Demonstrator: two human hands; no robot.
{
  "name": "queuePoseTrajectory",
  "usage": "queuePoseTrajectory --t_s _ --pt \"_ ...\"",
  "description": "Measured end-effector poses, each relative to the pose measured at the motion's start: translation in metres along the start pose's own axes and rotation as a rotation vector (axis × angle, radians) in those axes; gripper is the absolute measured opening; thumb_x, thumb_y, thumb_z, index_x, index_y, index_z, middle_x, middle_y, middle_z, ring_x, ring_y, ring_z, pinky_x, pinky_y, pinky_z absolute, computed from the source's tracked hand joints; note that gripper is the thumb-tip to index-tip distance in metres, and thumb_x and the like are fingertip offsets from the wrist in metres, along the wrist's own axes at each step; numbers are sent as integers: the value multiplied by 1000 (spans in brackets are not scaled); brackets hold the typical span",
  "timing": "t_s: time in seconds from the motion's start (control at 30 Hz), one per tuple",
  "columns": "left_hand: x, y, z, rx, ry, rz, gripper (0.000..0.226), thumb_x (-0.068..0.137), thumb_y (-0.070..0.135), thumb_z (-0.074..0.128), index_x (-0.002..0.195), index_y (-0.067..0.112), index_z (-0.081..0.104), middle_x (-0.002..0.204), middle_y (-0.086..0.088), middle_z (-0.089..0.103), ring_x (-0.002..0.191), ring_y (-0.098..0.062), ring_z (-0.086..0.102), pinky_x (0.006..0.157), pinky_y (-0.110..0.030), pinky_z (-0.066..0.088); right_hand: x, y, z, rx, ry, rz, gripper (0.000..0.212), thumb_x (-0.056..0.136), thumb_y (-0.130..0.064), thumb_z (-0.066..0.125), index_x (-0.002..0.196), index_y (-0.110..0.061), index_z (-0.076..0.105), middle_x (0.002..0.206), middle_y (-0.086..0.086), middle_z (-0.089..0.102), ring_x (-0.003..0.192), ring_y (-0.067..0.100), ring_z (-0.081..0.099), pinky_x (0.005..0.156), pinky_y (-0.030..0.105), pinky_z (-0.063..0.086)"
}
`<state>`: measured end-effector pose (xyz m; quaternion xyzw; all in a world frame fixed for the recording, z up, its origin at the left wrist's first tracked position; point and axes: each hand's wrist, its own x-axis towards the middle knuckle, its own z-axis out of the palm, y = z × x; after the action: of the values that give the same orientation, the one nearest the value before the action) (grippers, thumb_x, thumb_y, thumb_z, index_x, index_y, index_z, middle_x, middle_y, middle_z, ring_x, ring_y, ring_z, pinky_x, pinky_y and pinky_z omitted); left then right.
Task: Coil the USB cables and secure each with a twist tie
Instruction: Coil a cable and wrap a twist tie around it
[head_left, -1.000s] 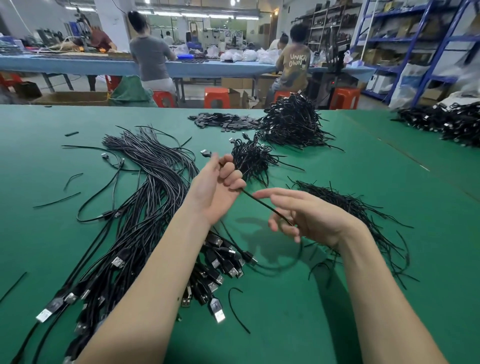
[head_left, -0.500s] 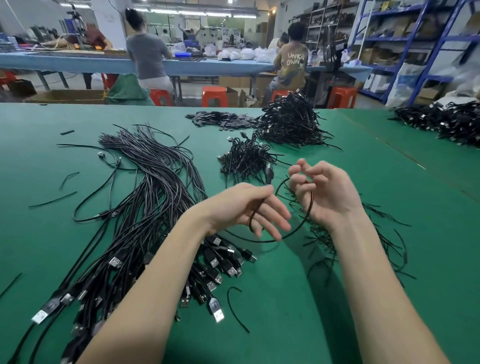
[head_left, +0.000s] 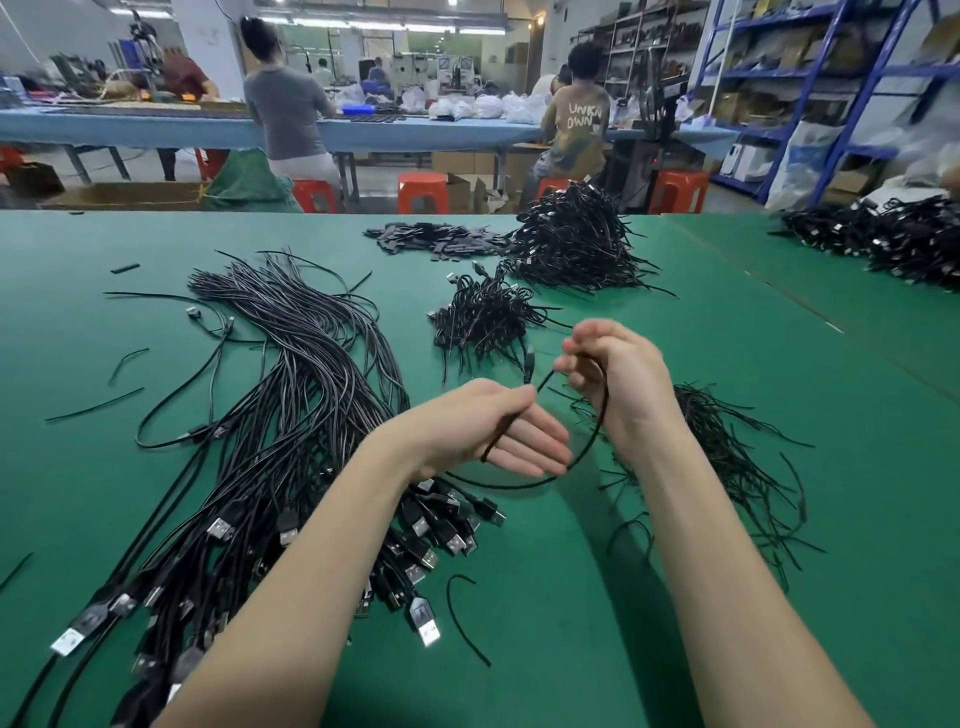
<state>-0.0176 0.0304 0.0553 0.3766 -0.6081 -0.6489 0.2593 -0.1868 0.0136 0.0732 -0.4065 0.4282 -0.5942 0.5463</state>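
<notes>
While workers sit at a blue bench (head_left: 130, 127) along the top of the frame, a green table (head_left: 727, 597) fills the lower three-quarters. A long bundle of loose USB cables (head_left: 291, 415) runs from centre left down to the lower-left corner, plugs fanned out at its lower end. A heap of coiled cables (head_left: 576, 249) sits at upper centre, with a smaller heap (head_left: 483, 322) just below and left of it. A spread of twist ties (head_left: 727, 457) lies right of centre, partly behind the right forearm. Held above the table at centre frame, one black cable (head_left: 582, 457) curves in a loop between both hands. The left hand (head_left: 493, 431) pinches it between thumb and forefinger, the other fingers extended. The right hand (head_left: 618, 374) has its fingers curled round the cable's upper run.
</notes>
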Motion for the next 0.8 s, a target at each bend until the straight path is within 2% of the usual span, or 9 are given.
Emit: queuePoseTrajectory --t_s 0.1,0.2,0.23,0.3,0.4,0.5,0.6,0.7,0.8 --pt "12 -7 -1 -12 314 61 49 110 32 29 109 3 69 101 -14 77 99 -24 74 90 -35 58 -13 -18 11 -33 -233 -145 32 93 13 36 85 -8 60 73 5 63 61 16 61 52 20 42" --pt "11 -2 -8 -264 461 231 50 111 31 23 107 5 65 87 -4 78 84 -14 74 78 -27 59 -20 -18 16 -65 -568 -3 35 88 5 42 78 -18 66 72 -1 61 61 13 58 48 19 42" --pt "8 2 -12 -417 449 293 50 111 31 22 110 3 63 91 -5 78 87 -14 74 75 -25 59 -21 -13 15 -80 -662 104 34 88 3 44 76 -20 66 72 -3 60 61 11 58 47 19 44" --pt "0 8 -21 -782 334 408 51 110 30 24 120 -5 61 114 -16 73 108 -24 70 83 -30 59 -23 6 10 -10 -782 357 21 86 1 48 82 -16 59 72 -3 56 59 9 57 47 19 51" --pt "-13 13 -26 -1047 185 477 53 109 24 29 112 -9 70 120 -20 70 112 -31 69 87 -31 60 -19 34 -2 237 -753 609 20 76 -4 61 88 -14 49 72 -2 47 54 8 48 46 15 51" --pt "-22 14 -27 -947 61 413 45 104 24 38 104 0 76 105 -12 76 90 -20 75 67 -21 60 -10 38 -12 346 -602 646 18 81 -3 57 91 -15 49 70 -3 46 51 5 41 38 10 37" --pt "-29 15 -28 -488 -52 267 44 103 31 40 105 5 77 101 -12 76 82 -18 75 62 -17 57 -4 25 -11 335 -379 598 4 89 -12 52 93 -14 51 71 -1 50 49 7 46 36 11 31" --pt "-19 12 -20 42 -79 15 53 107 33 32 106 1 73 107 -20 74 90 -28 75 66 -22 59 -4 10 -2 -4 -249 397 6 96 -20 55 99 -14 58 86 2 56 50 12 56 40 16 35" --pt "-5 7 -12 290 168 -35 52 110 30 28 103 -3 68 101 -16 76 87 -29 76 71 -28 60 -9 -3 16 -420 -196 120 5 99 -21 60 96 -18 64 92 0 56 55 12 62 49 19 42"
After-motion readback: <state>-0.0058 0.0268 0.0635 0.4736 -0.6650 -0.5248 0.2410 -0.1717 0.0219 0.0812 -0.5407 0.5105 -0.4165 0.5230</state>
